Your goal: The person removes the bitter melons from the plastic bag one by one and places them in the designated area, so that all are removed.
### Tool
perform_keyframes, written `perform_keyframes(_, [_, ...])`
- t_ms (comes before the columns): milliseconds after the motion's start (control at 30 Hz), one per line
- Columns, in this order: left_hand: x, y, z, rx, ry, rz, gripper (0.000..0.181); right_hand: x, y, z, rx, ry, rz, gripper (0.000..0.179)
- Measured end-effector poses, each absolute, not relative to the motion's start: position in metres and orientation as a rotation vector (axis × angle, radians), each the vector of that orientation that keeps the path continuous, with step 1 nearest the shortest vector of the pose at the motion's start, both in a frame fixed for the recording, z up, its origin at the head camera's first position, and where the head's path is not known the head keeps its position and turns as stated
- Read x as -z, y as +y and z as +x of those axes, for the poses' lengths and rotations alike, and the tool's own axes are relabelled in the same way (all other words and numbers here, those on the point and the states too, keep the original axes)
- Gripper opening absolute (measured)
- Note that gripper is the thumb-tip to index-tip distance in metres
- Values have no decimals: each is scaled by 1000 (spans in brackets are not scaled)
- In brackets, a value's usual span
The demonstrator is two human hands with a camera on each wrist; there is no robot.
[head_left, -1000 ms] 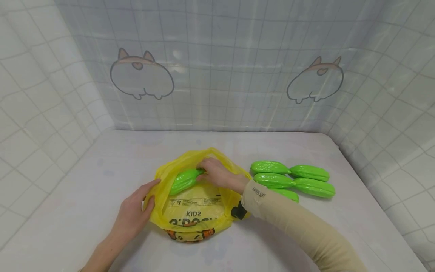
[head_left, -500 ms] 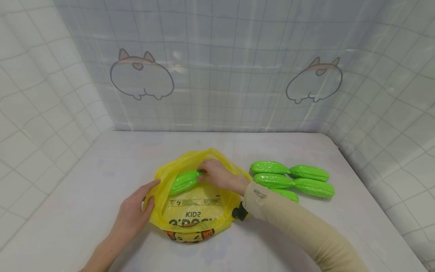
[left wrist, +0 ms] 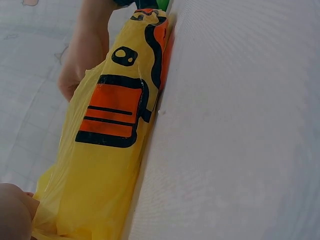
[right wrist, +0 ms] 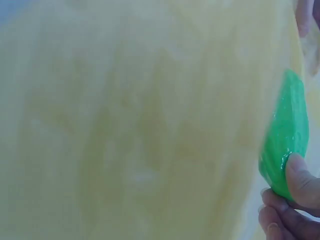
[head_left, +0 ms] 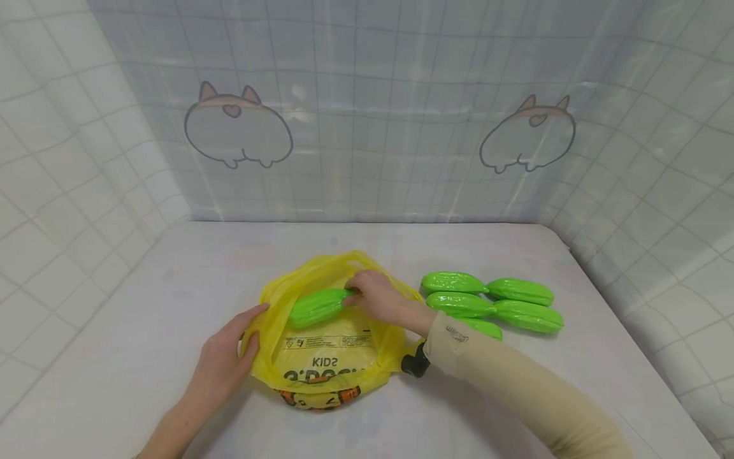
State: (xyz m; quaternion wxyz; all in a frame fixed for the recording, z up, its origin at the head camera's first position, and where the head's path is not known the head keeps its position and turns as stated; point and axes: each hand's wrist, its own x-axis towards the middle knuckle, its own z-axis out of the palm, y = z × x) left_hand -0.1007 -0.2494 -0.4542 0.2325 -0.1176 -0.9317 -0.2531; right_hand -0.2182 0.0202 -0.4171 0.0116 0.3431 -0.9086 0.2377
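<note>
A yellow plastic bag [head_left: 325, 371] with dark print lies on the table, its mouth spread wide towards me. My left hand [head_left: 225, 350] pinches the bag's left rim between thumb and fingers. Reaching into the mouth from the right, my right hand [head_left: 375, 295] grips the narrow end of a glossy, ribbed green toy vegetable [head_left: 317, 308]. In the right wrist view, the thumb [right wrist: 301, 179] presses on this toy vegetable [right wrist: 290, 125], with the fingers curled beneath. The left wrist view shows the bag [left wrist: 100, 175] from its printed side, standing off the table surface.
Several more green toy vegetables [head_left: 526, 316] lie in rows on the white table [head_left: 143, 306], right of the bag. A black object [head_left: 415, 361] sits at my right wrist by the bag's edge. Tile-patterned sheets [head_left: 367, 127] enclose the table at the back and sides.
My right hand has drawn slightly to the right with the green toy vegetable, which shifts the same way inside the bag's mouth. My left hand keeps its place on the rim.
</note>
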Motion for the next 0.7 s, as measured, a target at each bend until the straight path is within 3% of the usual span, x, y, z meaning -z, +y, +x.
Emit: perform_keyframes(700, [458, -248, -98, 707, -2558, -303, 53, 412, 62, -192, -781, -2777, 1050, 21])
